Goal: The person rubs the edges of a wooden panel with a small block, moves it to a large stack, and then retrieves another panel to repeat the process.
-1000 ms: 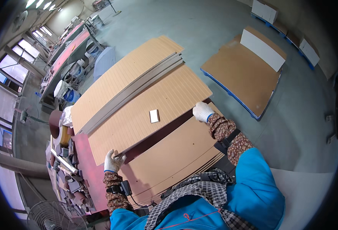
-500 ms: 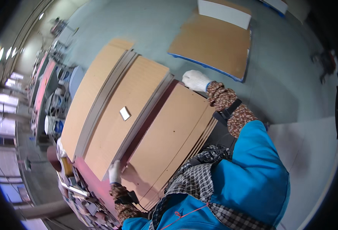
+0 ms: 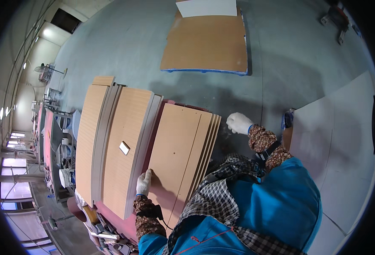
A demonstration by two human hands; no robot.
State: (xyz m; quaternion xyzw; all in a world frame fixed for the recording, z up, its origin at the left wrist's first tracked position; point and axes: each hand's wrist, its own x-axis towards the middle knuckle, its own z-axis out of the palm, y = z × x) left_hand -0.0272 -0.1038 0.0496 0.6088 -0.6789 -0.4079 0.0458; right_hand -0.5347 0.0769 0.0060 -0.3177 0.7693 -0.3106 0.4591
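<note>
My left hand (image 3: 143, 183), in a white knit glove, is closed at the left edge of the top wood-coloured board (image 3: 177, 142) of the near stack. Its thumb side touches that edge; the other fingers are partly hidden. Small holes and a long groove line mark the board's face. My right hand (image 3: 239, 123), gloved likewise, hovers right of the stack, apart from it. Its fingers are curled in, and nothing shows in them. Left of the near stack lie wood-grain panels (image 3: 126, 114) with grey edges, a small white rectangular block (image 3: 124, 148) on top.
The stacks rest on a reddish-pink surface (image 3: 118, 216), with tools and rolls cluttered at its lower left corner. Ahead on the floor stands a blue-edged pallet (image 3: 204, 46) covered with brown sheet. A large pale panel (image 3: 332, 127) is at my right. Work benches line the far left.
My right hand has left the near stack's far corner and moved right, off the boards. My left hand stays by the board's left edge. The whole view has turned.
</note>
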